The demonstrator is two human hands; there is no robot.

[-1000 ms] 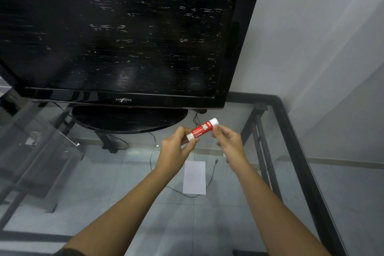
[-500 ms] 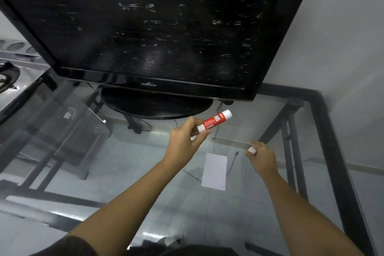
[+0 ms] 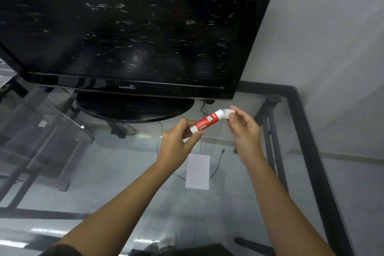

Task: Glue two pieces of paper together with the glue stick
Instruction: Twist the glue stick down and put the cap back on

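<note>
Two bare hands work above a glass surface (image 3: 245,210) by grey walls: left hand (image 3: 178,143) pinches a red-and-white glue stick (image 3: 205,122), right hand (image 3: 244,129) pinches its white cap (image 3: 229,113). One white paper rectangle (image 3: 198,171) lies below.

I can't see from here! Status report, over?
Left hand grips glue stick. Right hand holds white cap at its tip. Paper flat on glass table, unobstructed.
</note>
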